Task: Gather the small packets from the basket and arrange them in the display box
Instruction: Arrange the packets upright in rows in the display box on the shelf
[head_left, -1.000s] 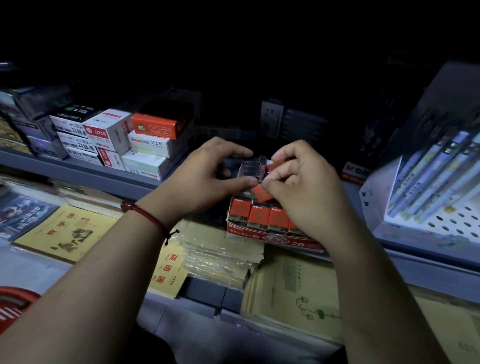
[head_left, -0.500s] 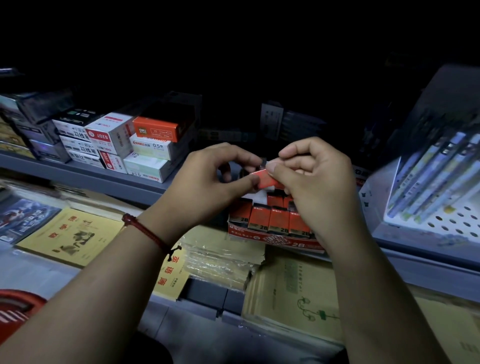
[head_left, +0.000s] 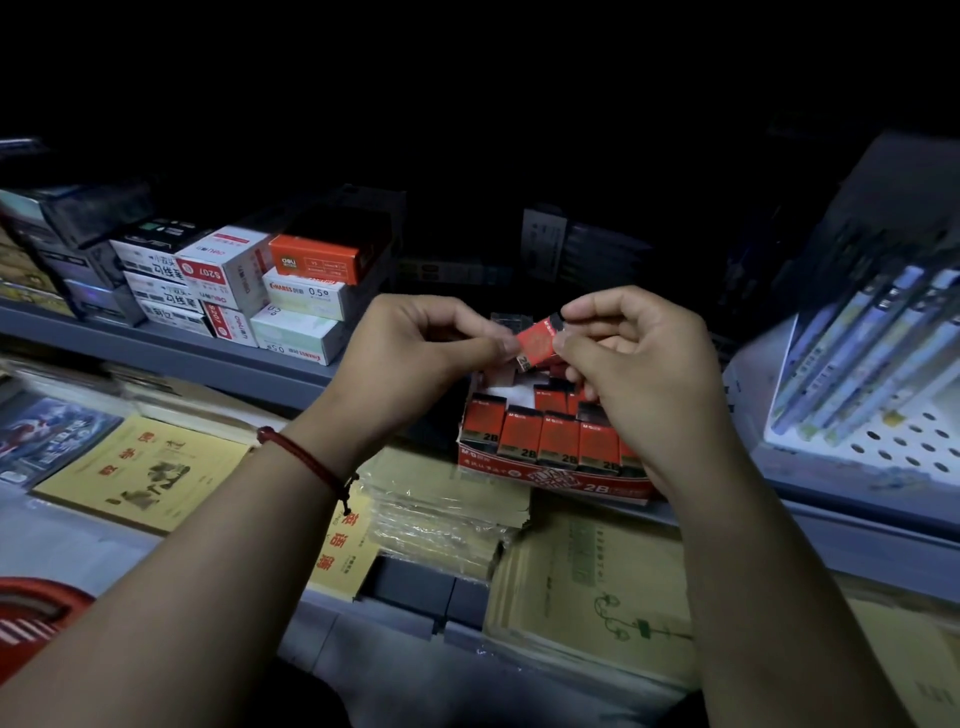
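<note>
A red display box (head_left: 550, 475) marked 2B stands on the shelf edge, with a front row of several upright red packets (head_left: 558, 439) and more behind them. Above the box, my left hand (head_left: 415, 358) and my right hand (head_left: 634, 358) both pinch one small red packet (head_left: 537, 343), tilted, held between thumbs and fingertips. My left wrist wears a red cord. A red basket (head_left: 36, 618) shows only as a rim at the lower left corner.
Stacked white and orange stationery boxes (head_left: 244, 291) fill the grey shelf at the left. Yellow exercise books (head_left: 150, 473) and wrapped booklets (head_left: 447, 514) lie on the lower level. A white perforated rack with pens (head_left: 872, 374) stands at the right.
Both hands have lifted the red packet up from the box and moved a little apart. The packet now sits higher and tilted between the fingertips.
</note>
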